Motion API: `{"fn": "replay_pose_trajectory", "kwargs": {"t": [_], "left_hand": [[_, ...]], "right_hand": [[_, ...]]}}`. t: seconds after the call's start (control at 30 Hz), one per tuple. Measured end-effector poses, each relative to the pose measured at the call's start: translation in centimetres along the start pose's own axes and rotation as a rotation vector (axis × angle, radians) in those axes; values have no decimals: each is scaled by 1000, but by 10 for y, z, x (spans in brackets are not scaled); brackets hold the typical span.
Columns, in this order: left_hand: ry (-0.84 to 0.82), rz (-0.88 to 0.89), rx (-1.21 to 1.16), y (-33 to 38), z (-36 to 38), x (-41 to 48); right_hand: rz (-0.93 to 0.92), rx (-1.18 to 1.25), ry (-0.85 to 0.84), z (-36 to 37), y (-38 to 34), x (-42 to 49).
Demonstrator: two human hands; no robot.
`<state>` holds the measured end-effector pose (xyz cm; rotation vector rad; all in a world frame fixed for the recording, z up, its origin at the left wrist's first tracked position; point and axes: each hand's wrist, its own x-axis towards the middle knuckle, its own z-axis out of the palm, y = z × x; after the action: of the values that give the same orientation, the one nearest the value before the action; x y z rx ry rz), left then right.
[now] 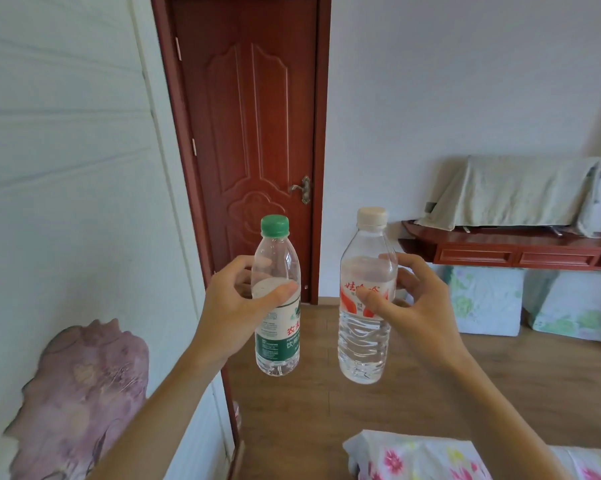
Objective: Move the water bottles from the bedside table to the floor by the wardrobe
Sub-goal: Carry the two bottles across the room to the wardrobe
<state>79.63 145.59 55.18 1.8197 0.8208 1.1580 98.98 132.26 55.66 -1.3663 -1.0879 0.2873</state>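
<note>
My left hand grips a clear water bottle with a green cap and green-and-white label, held upright in the air. My right hand grips a second clear bottle with a white cap and red-and-white label, also upright, beside the first. Both bottles hang above the wooden floor in front of me. The white wardrobe fills the left side of the view. The bedside table is out of view.
A closed red-brown door stands straight ahead. A red-brown shelf at right carries a cloth-covered screen, with floral cushions below it. A floral bed corner sits bottom right. A pink cloth hangs by the wardrobe.
</note>
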Motion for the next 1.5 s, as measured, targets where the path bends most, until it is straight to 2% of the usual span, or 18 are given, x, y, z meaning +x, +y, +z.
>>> {"fn": "replay_pose_trajectory", "kwargs": {"t": [0.5,0.87,1.13,1.5], "left_hand": [[-45,54,-58,-71,29,199],[-66,28,-93,-104,57,290],[-23,5,-67,-136,83,356],[91,-33,-96,-160,121,458]], "right_hand": [[-8,-27,47,49,76,186],[-3,-28,26,69,126,270],[-3,32,10,80,172,357],[-2,96,-119,89,233,485]]}}
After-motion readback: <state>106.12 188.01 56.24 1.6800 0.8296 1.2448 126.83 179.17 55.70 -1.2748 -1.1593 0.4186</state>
